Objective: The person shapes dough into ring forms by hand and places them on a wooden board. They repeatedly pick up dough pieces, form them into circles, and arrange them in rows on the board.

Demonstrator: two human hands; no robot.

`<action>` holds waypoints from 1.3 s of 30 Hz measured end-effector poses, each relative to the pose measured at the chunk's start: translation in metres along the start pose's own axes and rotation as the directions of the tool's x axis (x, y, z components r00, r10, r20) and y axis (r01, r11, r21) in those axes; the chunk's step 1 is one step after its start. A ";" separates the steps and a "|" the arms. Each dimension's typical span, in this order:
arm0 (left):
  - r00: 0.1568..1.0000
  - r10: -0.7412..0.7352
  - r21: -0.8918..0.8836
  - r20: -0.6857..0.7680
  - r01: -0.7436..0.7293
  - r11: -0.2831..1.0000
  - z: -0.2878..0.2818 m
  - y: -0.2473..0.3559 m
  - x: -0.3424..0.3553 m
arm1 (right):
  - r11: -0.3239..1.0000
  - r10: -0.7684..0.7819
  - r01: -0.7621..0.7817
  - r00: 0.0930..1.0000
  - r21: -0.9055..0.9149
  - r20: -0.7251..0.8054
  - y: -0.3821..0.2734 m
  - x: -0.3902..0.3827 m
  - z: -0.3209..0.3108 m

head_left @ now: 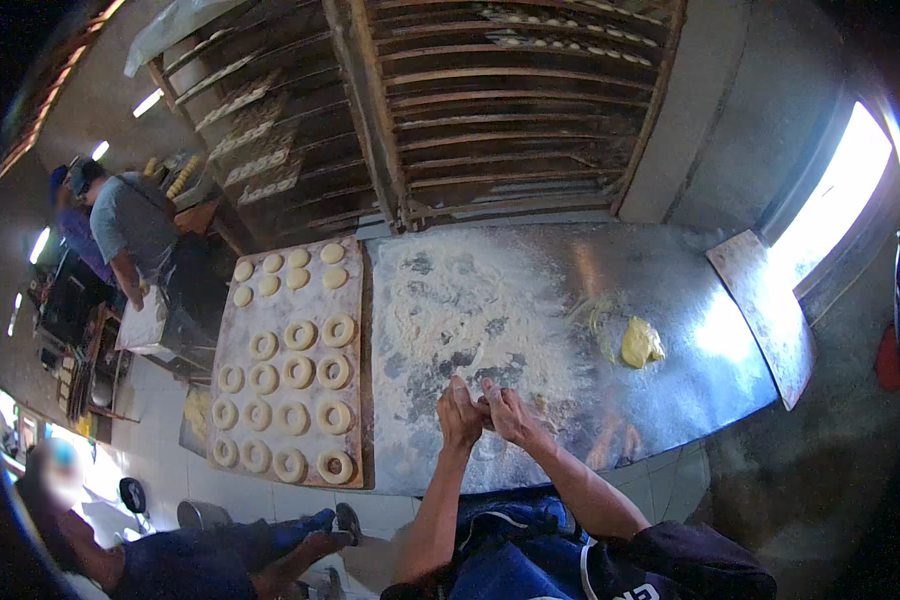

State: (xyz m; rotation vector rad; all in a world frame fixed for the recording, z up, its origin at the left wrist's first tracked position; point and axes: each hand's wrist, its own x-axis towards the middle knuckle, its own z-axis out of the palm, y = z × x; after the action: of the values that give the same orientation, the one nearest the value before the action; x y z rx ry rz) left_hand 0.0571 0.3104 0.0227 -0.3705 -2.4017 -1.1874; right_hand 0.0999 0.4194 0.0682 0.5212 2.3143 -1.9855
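My left hand [460,415] and my right hand [511,413] meet over the near part of a floured metal table [530,262]. Their fingers are curled in against each other, thumbs up; whatever is between them, if anything, is hidden. White flour [440,300] is spread beneath and beyond them, with darker bare patches. Farther right on the metal lies a yellow lump of dough [641,342]. To the left, a floured wooden board [280,311] carries rows of dough rings [299,372] and, at its far end, several round dough pieces [297,278].
Wooden racks [520,130] with trays of dough pieces stand behind the table. A flat pale board [765,310] lies across the table's right end. Two people [135,215] stand at the far left, one with a white container [145,322]. Another person [170,565] is at the lower left.
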 end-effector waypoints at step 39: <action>0.789 -0.598 -0.703 -0.144 0.344 0.623 -0.301 -0.363 0.222 | 0.877 -0.204 0.453 0.652 -0.160 0.731 -0.183 0.223 0.421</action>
State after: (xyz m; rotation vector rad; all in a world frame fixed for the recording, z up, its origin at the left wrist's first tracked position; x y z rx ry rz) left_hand -0.2088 -0.1370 0.0449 0.3338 -1.7211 -2.1262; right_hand -0.2378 0.0392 0.1120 -0.6429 2.2140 -1.4342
